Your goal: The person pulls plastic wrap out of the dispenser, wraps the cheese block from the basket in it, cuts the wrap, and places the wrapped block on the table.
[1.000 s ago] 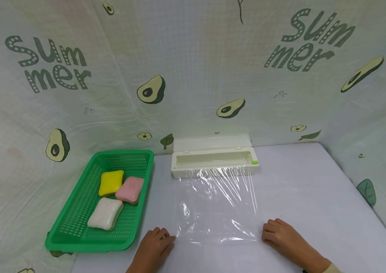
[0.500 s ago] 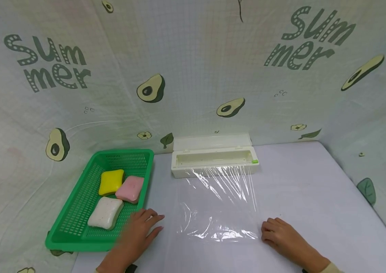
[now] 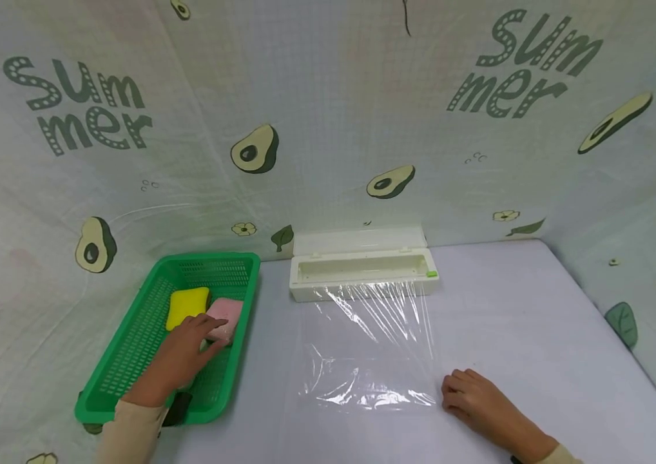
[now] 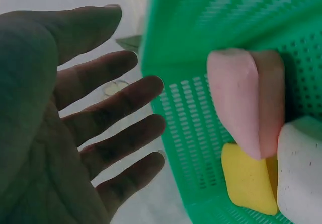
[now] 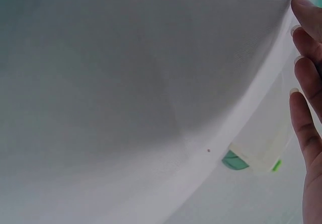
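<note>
My left hand reaches over the green basket, fingers spread near the pink sponge; contact cannot be told. The yellow sponge lies just behind it. The hand mostly covers the white sponge in the head view, but the white sponge shows in the left wrist view. Clear cling film stretches flat from the white dispenser box across the table. At its near right corner, my right hand rests with curled fingers and seems to pinch the film; the fingertips' contact is partly hidden.
The dispenser's lid stands raised at the back, with a small green cutter tab at the box's right end. A white cloth covers the table. Behind it hangs a printed curtain.
My left hand has let go of the film's left corner and moved left and forward over the basket. The film's left side has slackened a little. My right hand has stayed in place.
</note>
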Motion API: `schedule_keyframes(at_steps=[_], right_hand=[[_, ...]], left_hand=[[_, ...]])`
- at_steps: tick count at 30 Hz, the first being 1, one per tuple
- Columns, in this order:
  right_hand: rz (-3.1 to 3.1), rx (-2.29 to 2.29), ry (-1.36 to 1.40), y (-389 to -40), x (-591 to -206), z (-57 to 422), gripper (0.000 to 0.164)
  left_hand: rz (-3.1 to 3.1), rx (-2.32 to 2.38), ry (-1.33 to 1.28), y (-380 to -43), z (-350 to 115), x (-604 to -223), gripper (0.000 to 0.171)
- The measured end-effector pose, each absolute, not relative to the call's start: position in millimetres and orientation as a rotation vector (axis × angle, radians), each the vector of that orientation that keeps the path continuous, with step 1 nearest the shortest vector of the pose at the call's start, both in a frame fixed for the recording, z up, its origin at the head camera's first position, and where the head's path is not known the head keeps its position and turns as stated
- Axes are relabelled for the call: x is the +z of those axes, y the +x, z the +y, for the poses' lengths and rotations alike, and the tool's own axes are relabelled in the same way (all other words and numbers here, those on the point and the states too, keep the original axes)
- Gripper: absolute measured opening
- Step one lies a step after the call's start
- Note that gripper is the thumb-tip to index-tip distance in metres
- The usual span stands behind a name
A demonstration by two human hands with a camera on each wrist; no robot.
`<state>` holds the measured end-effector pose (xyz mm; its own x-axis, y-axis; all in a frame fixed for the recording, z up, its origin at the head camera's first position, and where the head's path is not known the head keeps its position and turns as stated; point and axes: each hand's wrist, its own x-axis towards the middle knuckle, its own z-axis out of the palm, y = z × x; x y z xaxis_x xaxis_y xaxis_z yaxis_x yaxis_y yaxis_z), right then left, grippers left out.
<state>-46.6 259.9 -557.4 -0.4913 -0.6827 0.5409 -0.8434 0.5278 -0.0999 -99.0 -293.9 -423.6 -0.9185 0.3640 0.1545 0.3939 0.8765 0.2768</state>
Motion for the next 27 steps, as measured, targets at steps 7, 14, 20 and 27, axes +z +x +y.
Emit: schedule_keyframes(at_steps=[7, 14, 20, 27], right_hand=[[-2.299, 0.507, 1.247, -47.8, -559.1, 259.8, 0.009], [-2.308, 0.513, 1.249, -48.2, -560.1, 260.2, 0.014], [-2.304, 0.516, 1.256, -48.8, -560.8, 261.1, 0.018], [-2.290, 0.531, 1.259, -49.1, -562.6, 261.8, 0.011]], left_hand=[[-3.034, -0.334, -0.709, -131.6, -314.6, -437.6, 0.055], [-3.145, -0.324, -0.731, -150.9, -317.9, -448.4, 0.082], [-3.208, -0.335, -0.690, -162.9, -313.2, -458.6, 0.087], [-3.224, -0.269, -0.728, -173.3, -312.0, -472.7, 0.084]])
